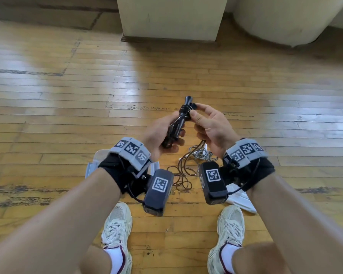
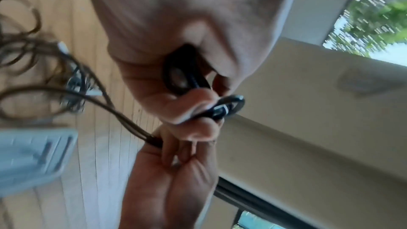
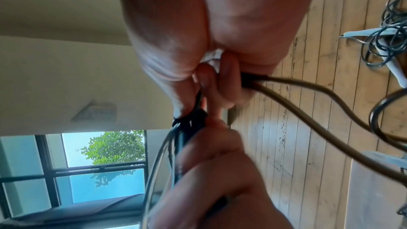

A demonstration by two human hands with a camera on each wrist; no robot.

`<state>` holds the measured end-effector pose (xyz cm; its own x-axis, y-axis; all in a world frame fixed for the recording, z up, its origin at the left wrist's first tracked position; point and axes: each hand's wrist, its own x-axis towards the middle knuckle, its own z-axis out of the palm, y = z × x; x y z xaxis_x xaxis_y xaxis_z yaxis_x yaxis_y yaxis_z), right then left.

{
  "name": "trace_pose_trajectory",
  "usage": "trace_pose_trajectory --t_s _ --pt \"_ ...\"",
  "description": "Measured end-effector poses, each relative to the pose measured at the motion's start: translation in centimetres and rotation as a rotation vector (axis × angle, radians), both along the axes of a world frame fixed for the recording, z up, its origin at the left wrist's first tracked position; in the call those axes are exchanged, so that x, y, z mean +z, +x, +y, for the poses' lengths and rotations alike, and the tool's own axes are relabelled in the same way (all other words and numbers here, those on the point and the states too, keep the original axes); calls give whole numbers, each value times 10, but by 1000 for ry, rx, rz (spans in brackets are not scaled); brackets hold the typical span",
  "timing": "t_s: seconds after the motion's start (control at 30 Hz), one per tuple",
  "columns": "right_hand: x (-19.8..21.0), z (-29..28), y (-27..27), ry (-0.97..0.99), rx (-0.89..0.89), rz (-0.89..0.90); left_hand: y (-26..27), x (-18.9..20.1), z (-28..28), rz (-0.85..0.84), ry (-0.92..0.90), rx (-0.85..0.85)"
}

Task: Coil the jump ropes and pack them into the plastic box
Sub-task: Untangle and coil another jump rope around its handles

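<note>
the left hand [image 1: 162, 135] is gripping the black jump rope [image 1: 181, 119] by its handles, steadying the bundle while the right hand [image 1: 210, 125] is pinching cord around the top. more ropes [image 1: 186, 165] are lying on the floor [image 1: 67, 95] below, beside the plastic box [image 1: 91, 167].

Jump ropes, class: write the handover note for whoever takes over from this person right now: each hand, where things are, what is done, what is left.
Left hand: grips the black rope, its handles and coils bunched together.
Right hand: pinches the cord wrapped round the handles near their top; a brown rope runs from under this hand to the floor.
White rope: tangled on the floor beyond the brown one.
Box: on the floor under the left wrist; its contents are hidden.
Done: black rope nearly bundled.
Left: finish the wrap, coil the brown and white ropes, pack all three.
</note>
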<state>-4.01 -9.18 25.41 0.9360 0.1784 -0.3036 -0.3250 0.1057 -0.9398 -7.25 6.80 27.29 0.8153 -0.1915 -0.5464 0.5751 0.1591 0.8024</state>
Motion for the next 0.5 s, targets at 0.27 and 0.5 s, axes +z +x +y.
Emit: trace_pose_trajectory --t_s 0.27,0.5 --pt "0 6 0 -308 45 -207 0 -8 -5 -215 381 -137" --pt "-6 6 5 -466 -23 -324 -2 -3 0 -204 249 -200"
